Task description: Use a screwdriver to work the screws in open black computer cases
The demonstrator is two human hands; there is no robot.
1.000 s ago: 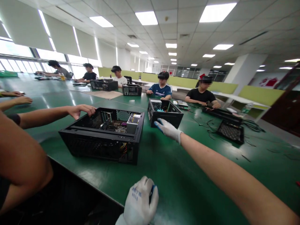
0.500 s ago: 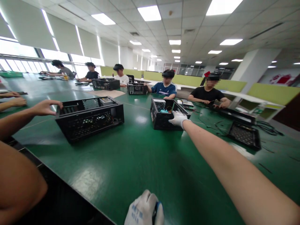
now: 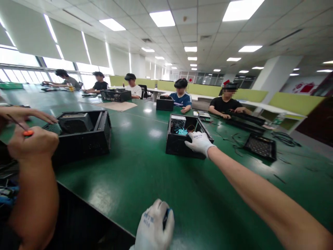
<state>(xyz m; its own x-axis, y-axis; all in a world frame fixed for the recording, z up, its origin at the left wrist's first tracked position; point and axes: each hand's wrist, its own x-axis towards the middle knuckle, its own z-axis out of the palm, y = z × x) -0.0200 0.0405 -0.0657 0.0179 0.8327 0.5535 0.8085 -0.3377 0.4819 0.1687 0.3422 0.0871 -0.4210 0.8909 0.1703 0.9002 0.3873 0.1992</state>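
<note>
My right hand (image 3: 199, 142), in a white glove, grips the near right rim of a black computer case (image 3: 182, 147). The case stands open at the top, showing a fan, a light blue part (image 3: 181, 131) and thin wires inside. Low in the view, my left hand (image 3: 155, 224) is closed, also gloved, above the green table (image 3: 125, 184) near its front edge. Something dark and blue shows between its thumb and fingers, too small to make out.
At left, a co-worker's hands (image 3: 33, 140), one with an orange-ended tool, are by another black case (image 3: 83, 144). A perforated black panel (image 3: 261, 146), cables (image 3: 286, 139) and loose wires lie at right. Several people sit across the table.
The case under my right hand appears slightly nearer. The co-worker's case at left has turned and shifted left, and a tool now shows there. The small case across the table has moved right.
</note>
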